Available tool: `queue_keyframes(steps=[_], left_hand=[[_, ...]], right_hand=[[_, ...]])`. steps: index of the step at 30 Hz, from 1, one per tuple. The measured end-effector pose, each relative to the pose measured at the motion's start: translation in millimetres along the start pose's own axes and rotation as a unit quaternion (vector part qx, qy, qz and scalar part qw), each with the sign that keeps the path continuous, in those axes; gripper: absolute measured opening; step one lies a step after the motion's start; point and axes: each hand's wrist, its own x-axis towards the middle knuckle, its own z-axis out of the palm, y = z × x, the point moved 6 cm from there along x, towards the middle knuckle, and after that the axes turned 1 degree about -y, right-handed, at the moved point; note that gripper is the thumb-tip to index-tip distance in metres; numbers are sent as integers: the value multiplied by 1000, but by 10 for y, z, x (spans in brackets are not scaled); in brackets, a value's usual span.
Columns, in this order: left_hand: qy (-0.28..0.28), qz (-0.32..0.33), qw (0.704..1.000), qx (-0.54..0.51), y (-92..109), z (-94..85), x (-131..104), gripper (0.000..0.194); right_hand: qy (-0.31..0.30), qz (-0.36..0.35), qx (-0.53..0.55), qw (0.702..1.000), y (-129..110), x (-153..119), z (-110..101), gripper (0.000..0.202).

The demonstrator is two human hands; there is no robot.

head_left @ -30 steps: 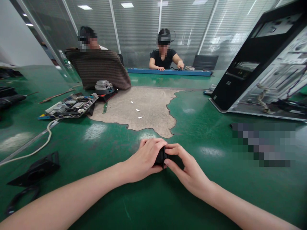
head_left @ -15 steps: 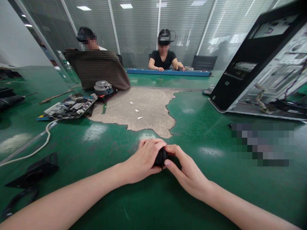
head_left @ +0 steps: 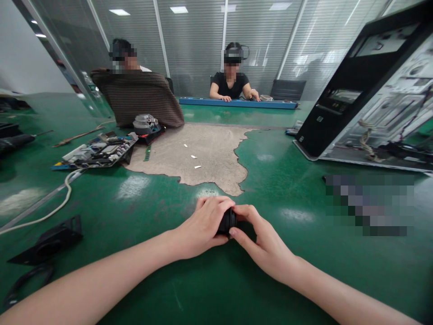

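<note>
Close in front of me, a small black round part [head_left: 227, 223] is held between both hands just over the green tabletop. My left hand [head_left: 199, 228] wraps its left side, palm down, and covers much of it. From the right, my right hand [head_left: 265, 237] pinches its ridged edge, with index finger on top and thumb below. What exactly the part is, I cannot make out.
A circuit board [head_left: 101, 151] and a fan cooler [head_left: 146, 124] lie left of a bare patch [head_left: 203, 153] in the green surface. An opened computer case [head_left: 341, 99] stands right. Black parts [head_left: 50, 243] lie near my left arm. A co-worker [head_left: 232, 81] sits opposite behind a blue bar [head_left: 237, 103].
My right thumb has shifted slightly left and down along the edge of the black round part. Otherwise both hands stay in place.
</note>
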Motion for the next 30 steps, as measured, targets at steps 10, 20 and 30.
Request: queue_keyframes(steps=[10,20,30], left_hand=[[0,1,1000,0,2,3,6,56],[-9,-2,1000,-6,7,-8,8,60],[-1,-4,1000,-2,-2,1,3,58]], right_hand=[[10,22,34,999,65,38,5,23],[10,-26,11,1000,-3,-10,-6,20],[-6,17,55,998,37,15,15,25]])
